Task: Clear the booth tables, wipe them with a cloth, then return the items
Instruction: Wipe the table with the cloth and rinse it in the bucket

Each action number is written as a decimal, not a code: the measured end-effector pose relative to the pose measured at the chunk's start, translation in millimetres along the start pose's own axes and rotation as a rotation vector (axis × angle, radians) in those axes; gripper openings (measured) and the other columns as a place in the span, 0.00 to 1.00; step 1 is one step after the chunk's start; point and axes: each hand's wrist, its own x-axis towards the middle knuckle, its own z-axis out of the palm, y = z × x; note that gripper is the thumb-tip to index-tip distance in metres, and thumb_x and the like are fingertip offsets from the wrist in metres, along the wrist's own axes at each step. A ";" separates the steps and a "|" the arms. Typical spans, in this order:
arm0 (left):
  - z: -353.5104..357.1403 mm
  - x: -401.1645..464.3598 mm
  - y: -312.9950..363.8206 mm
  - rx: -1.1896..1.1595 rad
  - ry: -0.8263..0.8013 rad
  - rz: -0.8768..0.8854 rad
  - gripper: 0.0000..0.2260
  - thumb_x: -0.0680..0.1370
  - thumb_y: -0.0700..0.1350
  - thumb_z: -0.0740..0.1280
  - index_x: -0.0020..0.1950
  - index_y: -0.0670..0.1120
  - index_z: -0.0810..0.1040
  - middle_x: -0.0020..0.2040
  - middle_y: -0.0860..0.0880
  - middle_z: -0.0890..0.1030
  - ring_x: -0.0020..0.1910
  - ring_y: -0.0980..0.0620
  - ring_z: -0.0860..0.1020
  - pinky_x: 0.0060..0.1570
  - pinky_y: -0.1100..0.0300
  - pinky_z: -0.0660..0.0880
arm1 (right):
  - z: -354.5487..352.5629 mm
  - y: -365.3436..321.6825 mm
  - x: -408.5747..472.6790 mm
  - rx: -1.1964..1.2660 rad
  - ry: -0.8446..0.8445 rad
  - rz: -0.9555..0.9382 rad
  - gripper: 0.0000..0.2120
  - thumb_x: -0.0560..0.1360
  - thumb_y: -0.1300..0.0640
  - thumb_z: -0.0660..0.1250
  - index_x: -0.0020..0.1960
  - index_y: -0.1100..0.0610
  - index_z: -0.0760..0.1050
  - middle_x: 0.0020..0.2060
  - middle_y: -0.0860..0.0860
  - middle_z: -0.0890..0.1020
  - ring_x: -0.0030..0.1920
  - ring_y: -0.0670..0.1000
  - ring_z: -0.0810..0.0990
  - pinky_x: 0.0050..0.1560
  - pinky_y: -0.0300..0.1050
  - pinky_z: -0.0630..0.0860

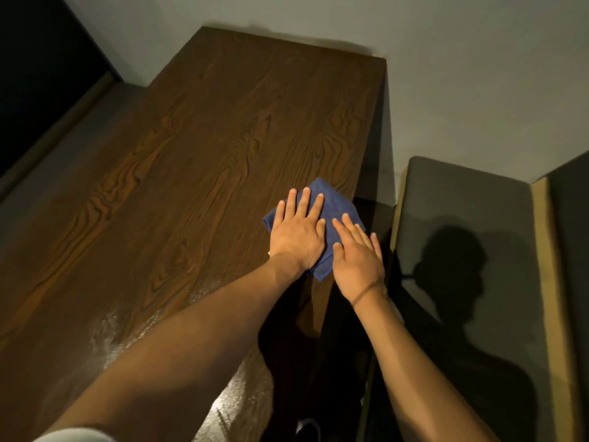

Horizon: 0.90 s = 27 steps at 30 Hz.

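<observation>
Two flat hands press a folded blue cloth at the right edge of a wooden booth table.

At the bottom of the frame, both bare forearms reach up toward the centre right. The left hand [298, 232] lies palm down with fingers straight and slightly spread; the right hand [357, 258] lies beside it, fingers straight and close together, nothing clenched. Both rest on the cloth [334, 205], a folded square turned like a diamond, one corner pointing to the upper frame, its long diagonal running from there down to the lower corner between the wrists; its right corner sits at the table's edge. The table [197, 161] runs lengthwise toward the wall at upper centre, with a wet sheen at lower left. A grey seat cushion [462, 199] lies at right, bearing a person's shadow.
</observation>
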 end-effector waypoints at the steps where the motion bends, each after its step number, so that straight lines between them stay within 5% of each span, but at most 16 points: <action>1: 0.5 8.5 6.9 0.005 0.003 -0.002 0.25 0.86 0.55 0.44 0.83 0.52 0.44 0.83 0.48 0.43 0.81 0.44 0.39 0.78 0.48 0.39 | -1.6 5.9 7.5 0.106 -0.006 0.002 0.24 0.84 0.57 0.55 0.79 0.48 0.60 0.80 0.46 0.57 0.79 0.47 0.55 0.78 0.47 0.44; 5: -0.1 38.0 24.7 0.041 0.024 -0.013 0.25 0.86 0.55 0.45 0.83 0.52 0.46 0.83 0.47 0.46 0.82 0.43 0.41 0.79 0.47 0.41 | -10.6 17.5 37.4 0.461 -0.040 0.114 0.23 0.85 0.59 0.55 0.79 0.51 0.61 0.80 0.48 0.59 0.78 0.51 0.61 0.74 0.45 0.59; 10: -2.7 72.3 39.9 0.019 0.030 -0.044 0.25 0.86 0.55 0.44 0.83 0.52 0.47 0.83 0.48 0.45 0.82 0.44 0.41 0.79 0.47 0.41 | -19.3 18.5 74.7 0.596 0.022 0.188 0.21 0.85 0.55 0.56 0.77 0.52 0.63 0.74 0.55 0.70 0.71 0.58 0.72 0.63 0.48 0.69; 13: -4.9 90.3 45.7 0.017 0.043 -0.049 0.25 0.86 0.55 0.45 0.83 0.52 0.48 0.83 0.47 0.46 0.82 0.43 0.42 0.79 0.46 0.41 | -17.4 21.3 93.0 0.628 0.052 0.202 0.21 0.85 0.56 0.55 0.78 0.52 0.61 0.72 0.56 0.72 0.70 0.58 0.72 0.60 0.46 0.70; 19: -7.9 99.4 43.7 0.018 0.020 -0.033 0.25 0.86 0.55 0.44 0.83 0.53 0.47 0.83 0.48 0.46 0.82 0.44 0.42 0.79 0.47 0.41 | -11.9 27.1 106.1 0.714 0.013 0.180 0.23 0.86 0.57 0.53 0.80 0.50 0.57 0.78 0.51 0.63 0.76 0.53 0.64 0.71 0.45 0.63; 27: -6.0 65.5 34.0 0.031 -0.010 0.032 0.25 0.86 0.56 0.44 0.83 0.54 0.45 0.83 0.49 0.45 0.81 0.47 0.40 0.78 0.50 0.38 | -2.9 21.4 66.9 0.816 0.002 0.217 0.23 0.85 0.56 0.54 0.80 0.50 0.58 0.77 0.52 0.65 0.75 0.53 0.67 0.70 0.47 0.67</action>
